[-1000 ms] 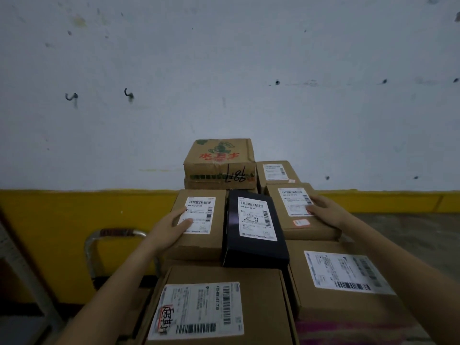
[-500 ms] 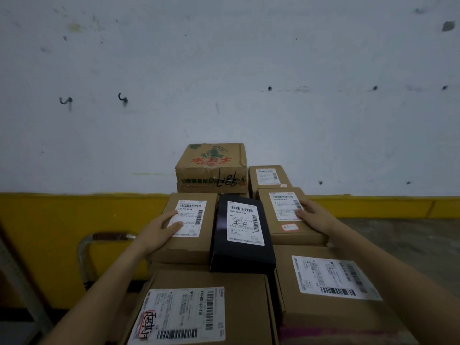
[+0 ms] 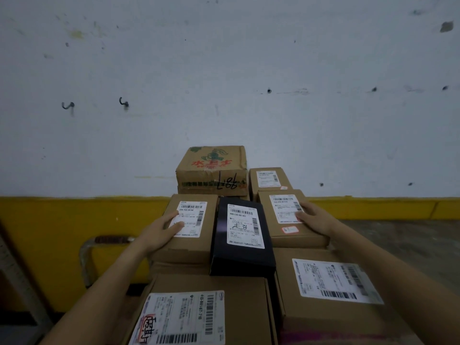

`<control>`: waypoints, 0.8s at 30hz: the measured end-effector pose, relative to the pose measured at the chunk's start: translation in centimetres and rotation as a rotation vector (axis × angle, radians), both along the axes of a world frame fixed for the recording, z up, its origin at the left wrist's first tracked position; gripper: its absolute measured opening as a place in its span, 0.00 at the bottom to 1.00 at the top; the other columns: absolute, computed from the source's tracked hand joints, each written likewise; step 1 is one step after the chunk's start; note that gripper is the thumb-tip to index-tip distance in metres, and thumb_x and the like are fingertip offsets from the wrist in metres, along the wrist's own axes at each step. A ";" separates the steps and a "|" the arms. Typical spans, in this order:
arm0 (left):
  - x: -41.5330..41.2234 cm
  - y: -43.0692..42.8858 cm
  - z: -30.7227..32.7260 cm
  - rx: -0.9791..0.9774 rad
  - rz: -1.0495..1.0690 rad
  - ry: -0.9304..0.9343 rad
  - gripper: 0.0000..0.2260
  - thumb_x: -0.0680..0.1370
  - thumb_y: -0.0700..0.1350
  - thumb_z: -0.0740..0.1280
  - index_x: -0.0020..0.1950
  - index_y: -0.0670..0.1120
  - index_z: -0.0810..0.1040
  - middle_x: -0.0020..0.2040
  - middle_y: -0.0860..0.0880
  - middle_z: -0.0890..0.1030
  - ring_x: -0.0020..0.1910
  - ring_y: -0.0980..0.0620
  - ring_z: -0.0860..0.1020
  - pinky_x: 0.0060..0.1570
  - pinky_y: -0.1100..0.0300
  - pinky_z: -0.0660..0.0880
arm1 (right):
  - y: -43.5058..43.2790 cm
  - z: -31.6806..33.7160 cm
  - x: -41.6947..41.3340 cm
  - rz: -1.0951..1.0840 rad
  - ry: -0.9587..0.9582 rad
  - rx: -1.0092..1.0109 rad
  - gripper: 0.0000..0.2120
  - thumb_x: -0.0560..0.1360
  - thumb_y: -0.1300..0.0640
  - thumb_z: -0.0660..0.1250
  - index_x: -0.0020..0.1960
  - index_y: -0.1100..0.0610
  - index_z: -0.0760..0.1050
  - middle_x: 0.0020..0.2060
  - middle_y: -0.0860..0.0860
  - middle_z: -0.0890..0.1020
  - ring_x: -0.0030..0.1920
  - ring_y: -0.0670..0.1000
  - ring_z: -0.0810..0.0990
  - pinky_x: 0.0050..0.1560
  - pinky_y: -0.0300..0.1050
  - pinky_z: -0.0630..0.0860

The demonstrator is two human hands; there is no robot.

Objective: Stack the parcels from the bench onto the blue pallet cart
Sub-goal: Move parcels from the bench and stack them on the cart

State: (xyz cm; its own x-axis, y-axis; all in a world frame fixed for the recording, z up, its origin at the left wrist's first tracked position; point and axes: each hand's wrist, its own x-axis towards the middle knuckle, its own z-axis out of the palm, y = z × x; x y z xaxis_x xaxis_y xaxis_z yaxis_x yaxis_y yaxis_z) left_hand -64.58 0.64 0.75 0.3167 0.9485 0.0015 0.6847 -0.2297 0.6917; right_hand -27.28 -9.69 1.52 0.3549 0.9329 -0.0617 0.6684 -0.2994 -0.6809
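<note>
Two hands are bracketing a row of three parcels.
Left hand [image 3: 161, 232] is pressing flat on the left brown box [image 3: 191, 227], right hand [image 3: 315, 217] on the right brown box [image 3: 291, 220]; the black box [image 3: 242, 235] is lying between, long axes running away; neither hand is clasping anything.

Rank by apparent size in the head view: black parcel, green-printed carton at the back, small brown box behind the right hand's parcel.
1. Black parcel
2. Green-printed carton
3. Small brown box

The black parcel sits nearer the camera, so its lead over the carton may be only perspective. The small box is partly hidden by the parcel under the right hand.
</note>
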 end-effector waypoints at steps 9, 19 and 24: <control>1.4 3.8 3.3 0.178 0.028 0.021 0.25 0.79 0.52 0.61 0.75 0.51 0.60 0.74 0.44 0.64 0.72 0.44 0.63 0.68 0.50 0.62 | 3.5 2.6 -0.5 -0.029 -0.261 0.103 0.28 0.78 0.47 0.60 0.74 0.50 0.57 0.70 0.60 0.65 0.62 0.61 0.73 0.64 0.57 0.70; 7.8 11.7 4.5 0.258 0.100 0.170 0.25 0.79 0.57 0.56 0.75 0.59 0.53 0.77 0.44 0.49 0.73 0.38 0.58 0.70 0.43 0.61 | 14.3 2.9 -6.9 0.224 -0.278 0.238 0.29 0.78 0.49 0.60 0.75 0.44 0.51 0.75 0.55 0.55 0.72 0.58 0.62 0.68 0.53 0.65; 7.9 14.2 3.2 0.244 0.099 0.138 0.23 0.80 0.55 0.57 0.74 0.58 0.58 0.77 0.43 0.48 0.73 0.37 0.58 0.70 0.45 0.60 | 17.3 1.8 -7.1 0.222 -0.300 0.286 0.26 0.78 0.53 0.60 0.74 0.50 0.57 0.72 0.55 0.62 0.70 0.56 0.66 0.66 0.53 0.69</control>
State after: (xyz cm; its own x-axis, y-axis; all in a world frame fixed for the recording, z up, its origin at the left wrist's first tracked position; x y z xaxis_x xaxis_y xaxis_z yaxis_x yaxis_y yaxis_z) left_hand -56.65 14.80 3.94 0.2354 0.9518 0.1966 0.7961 -0.3049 0.5227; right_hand -34.34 7.65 3.30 0.1075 0.9528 0.2838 0.8751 0.0448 -0.4819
